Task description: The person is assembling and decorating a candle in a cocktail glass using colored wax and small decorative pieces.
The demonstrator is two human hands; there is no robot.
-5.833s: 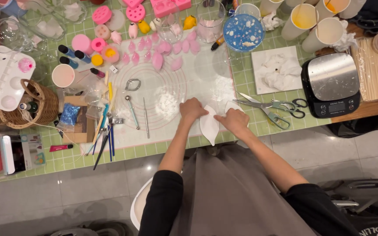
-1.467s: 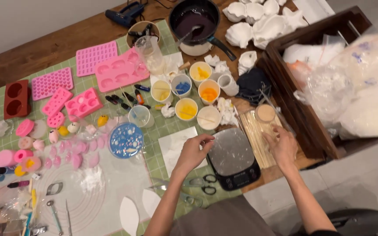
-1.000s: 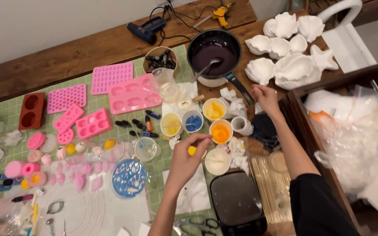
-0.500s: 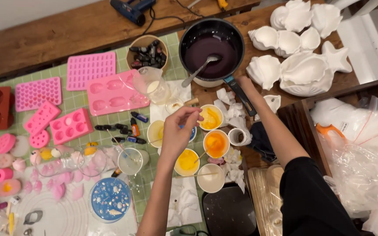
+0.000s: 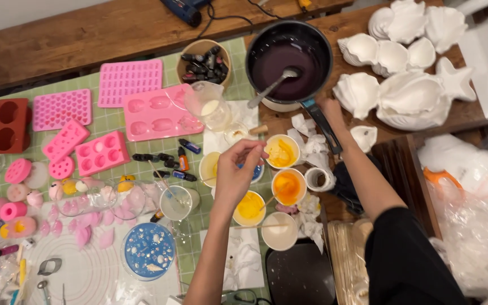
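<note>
- The right hand (image 5: 332, 110) is resting on the pan handle (image 5: 326, 131), right where it is joining the dark pan (image 5: 289, 59). Whether its fingers are wrapping round the handle or only lying on it, I cannot tell.
- The pan is sitting on the wooden tabletop, holding a dark purple liquid, with a spoon (image 5: 272, 87) leaning inside it.
- The left hand (image 5: 238, 169) is hovering below the pan, over the cluster of paper cups. Its thumb and forefinger are pinching together beside the yellow cup (image 5: 282, 151). Anything held between them is too small to make out.
- An orange cup (image 5: 289, 187) is standing farther below the pan, and white shell moulds (image 5: 402, 90) are lying to the right of it.
- The step in hand is looking like taking hold of the pan while the other hand is tending the cups.
- Lifting the pan would be calling for a full, firm wrap on the handle and a level carry, since the spoon is lying loose and the cups are crowding close beneath.
- The right forearm is reaching up along the handle's right side; the left forearm is rising straight from the bottom edge, wrist slightly bent.
</note>
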